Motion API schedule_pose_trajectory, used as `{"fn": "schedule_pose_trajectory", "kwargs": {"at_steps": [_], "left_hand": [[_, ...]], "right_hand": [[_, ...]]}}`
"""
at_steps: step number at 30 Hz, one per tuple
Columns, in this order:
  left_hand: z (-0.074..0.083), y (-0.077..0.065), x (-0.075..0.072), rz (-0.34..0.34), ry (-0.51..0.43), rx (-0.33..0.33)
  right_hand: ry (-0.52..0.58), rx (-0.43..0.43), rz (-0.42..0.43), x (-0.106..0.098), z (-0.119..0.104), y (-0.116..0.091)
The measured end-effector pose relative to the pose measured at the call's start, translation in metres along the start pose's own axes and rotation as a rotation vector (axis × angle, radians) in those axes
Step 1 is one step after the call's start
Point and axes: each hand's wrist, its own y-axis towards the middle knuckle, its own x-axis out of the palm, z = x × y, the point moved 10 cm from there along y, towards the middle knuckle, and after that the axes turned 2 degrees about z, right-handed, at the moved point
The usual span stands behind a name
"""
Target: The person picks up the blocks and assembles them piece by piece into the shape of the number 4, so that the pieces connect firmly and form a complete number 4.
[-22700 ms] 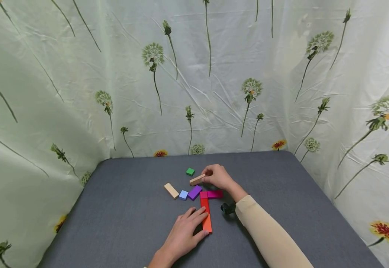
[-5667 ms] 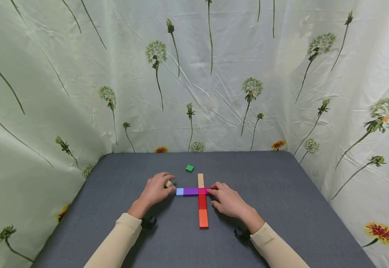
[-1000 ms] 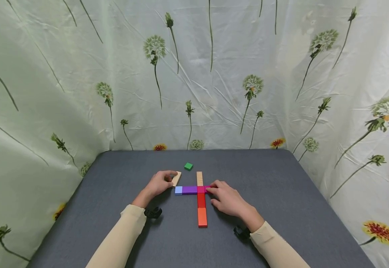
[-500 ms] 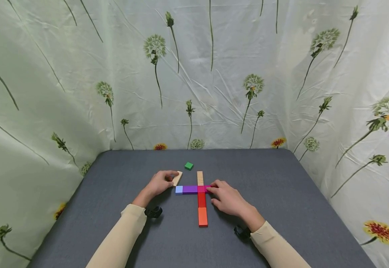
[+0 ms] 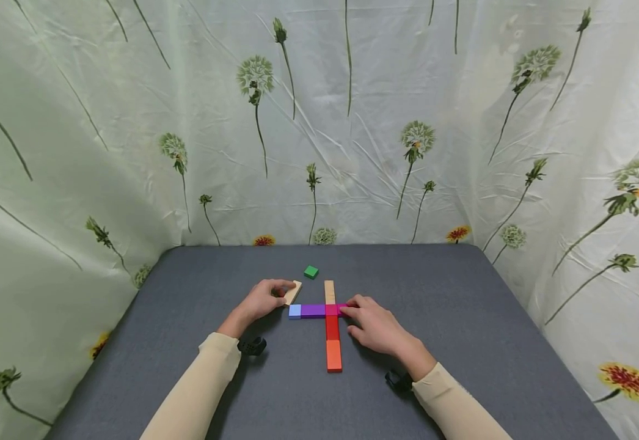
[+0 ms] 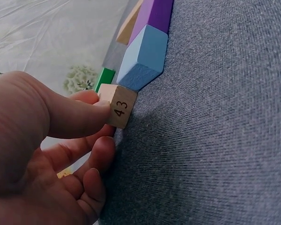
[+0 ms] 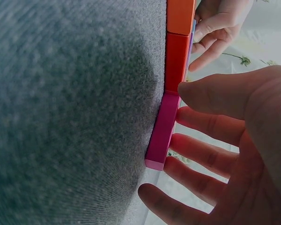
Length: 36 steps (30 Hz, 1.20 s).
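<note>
My left hand (image 5: 259,300) pinches a plain wooden block (image 5: 293,292) between thumb and fingers; its end, marked 43, shows in the left wrist view, close to a corner of the light blue block (image 6: 143,56). With relaxed fingers, my right hand (image 5: 377,327) touches the top of the magenta block (image 7: 163,131). A cross of blocks lies on the table: light blue and purple (image 5: 313,311) to the left, magenta at the right, another plain wooden block (image 5: 329,292) on the far side, red (image 5: 332,328) and orange (image 5: 333,355) on the near side.
A small green block (image 5: 311,272) lies apart, beyond the left hand. The dark grey table (image 5: 242,391) ends at a pale curtain (image 5: 352,153) printed with dandelions, which hangs along the back and both sides.
Since the oldest frame, scattered blocks have come into a cross. Since 5.7 seconds ago, the left hand has turned its wooden block to slant the other way. Over the last second the hands hold almost still.
</note>
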Motion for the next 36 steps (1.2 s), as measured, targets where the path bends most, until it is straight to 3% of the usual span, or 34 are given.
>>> {"fn": "schedule_pose_trajectory", "kwargs": {"at_steps": [36], "left_hand": [[-0.0024, 0.0037, -0.0025, -0.019, -0.065, 0.040]], "right_hand": [[-0.003, 0.008, -0.012, 0.0024, 0.0017, 0.0008]]}}
